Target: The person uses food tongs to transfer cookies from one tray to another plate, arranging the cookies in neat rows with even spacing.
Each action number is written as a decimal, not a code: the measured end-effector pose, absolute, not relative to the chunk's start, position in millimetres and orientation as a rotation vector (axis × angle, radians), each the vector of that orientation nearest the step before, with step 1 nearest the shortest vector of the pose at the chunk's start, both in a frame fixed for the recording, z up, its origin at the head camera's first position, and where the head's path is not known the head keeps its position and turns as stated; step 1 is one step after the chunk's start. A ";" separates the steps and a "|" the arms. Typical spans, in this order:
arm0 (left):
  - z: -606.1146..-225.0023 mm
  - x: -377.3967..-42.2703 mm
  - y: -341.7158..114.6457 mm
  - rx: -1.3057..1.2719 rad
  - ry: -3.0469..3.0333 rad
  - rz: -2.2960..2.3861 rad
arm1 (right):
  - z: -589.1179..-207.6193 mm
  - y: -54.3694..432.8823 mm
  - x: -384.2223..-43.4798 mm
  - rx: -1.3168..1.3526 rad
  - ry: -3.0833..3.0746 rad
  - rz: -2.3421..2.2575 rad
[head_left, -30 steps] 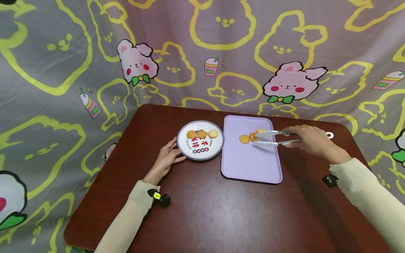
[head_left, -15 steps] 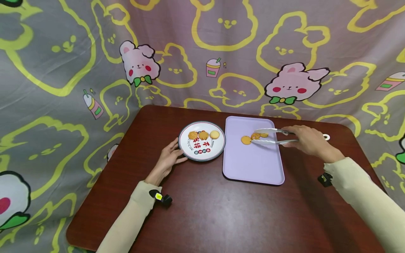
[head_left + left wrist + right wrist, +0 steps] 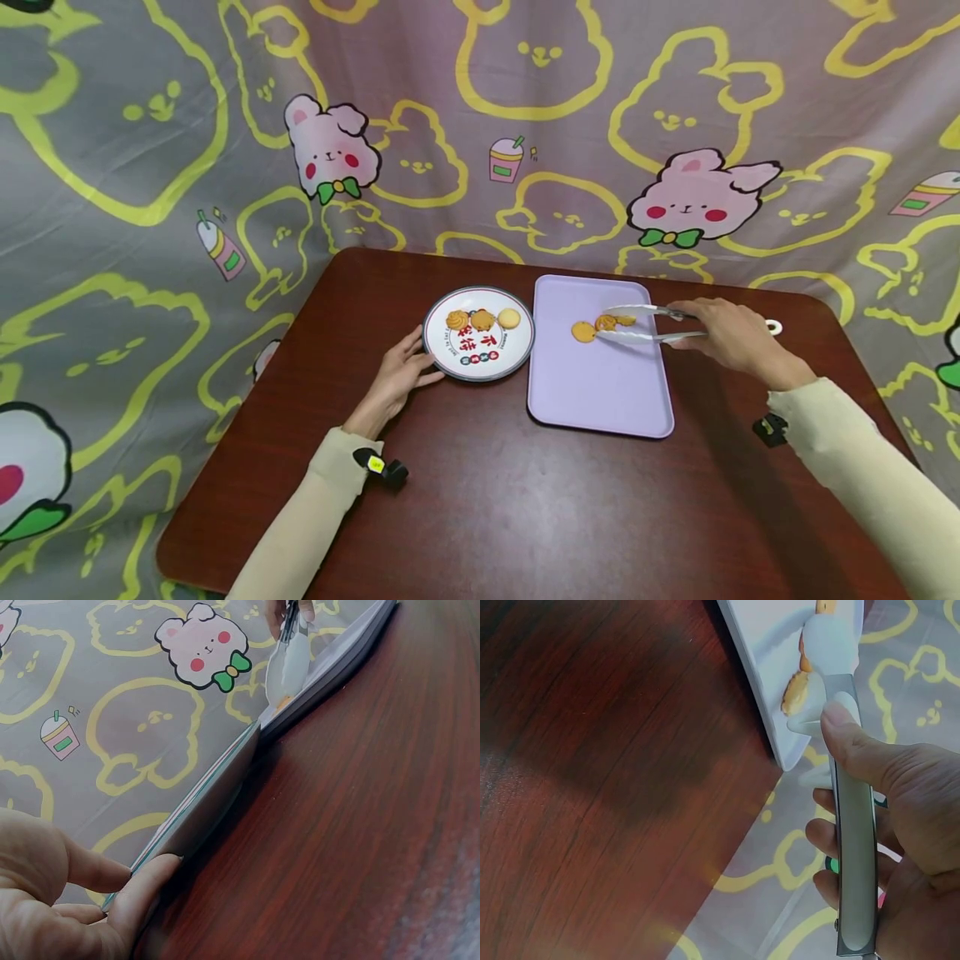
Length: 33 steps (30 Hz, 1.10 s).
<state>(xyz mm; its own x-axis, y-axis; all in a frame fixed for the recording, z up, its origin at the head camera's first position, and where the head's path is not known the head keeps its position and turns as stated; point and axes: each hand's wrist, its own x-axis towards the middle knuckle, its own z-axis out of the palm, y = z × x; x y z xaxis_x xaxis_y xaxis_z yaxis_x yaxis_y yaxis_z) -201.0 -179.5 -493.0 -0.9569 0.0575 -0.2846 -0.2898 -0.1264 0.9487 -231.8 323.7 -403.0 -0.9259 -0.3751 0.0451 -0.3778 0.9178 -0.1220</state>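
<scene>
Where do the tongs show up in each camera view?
Head: the tongs, right of centre, in the right hand.
Left wrist: the tongs, at the top, right of centre.
Right wrist: the tongs, right of centre, from near the top to near the bottom.
Shared landmark: the tray, in all three.

Soft glare whitens the table (image 3: 555, 500) at lower centre of the head view, with shadow at lower right; the left wrist view is dim, hazy; tongs (image 3: 855, 825) whiten toward the right wrist view's top.
</scene>
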 end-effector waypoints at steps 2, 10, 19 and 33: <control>-493.8 -201.6 -179.6 -0.260 1.909 2.178 | -403.3 324.5 -231.0 0.607 -3.046 0.192; -493.2 -201.1 -180.6 -0.255 1.919 2.167 | -398.7 323.2 -229.3 0.609 -3.005 0.187; -493.5 -201.0 -180.1 -0.259 1.921 2.165 | -393.4 307.2 -224.1 0.665 -2.959 0.235; -495.3 -202.4 -181.5 -0.263 1.909 2.176 | -395.6 264.7 -224.1 0.782 -2.845 0.257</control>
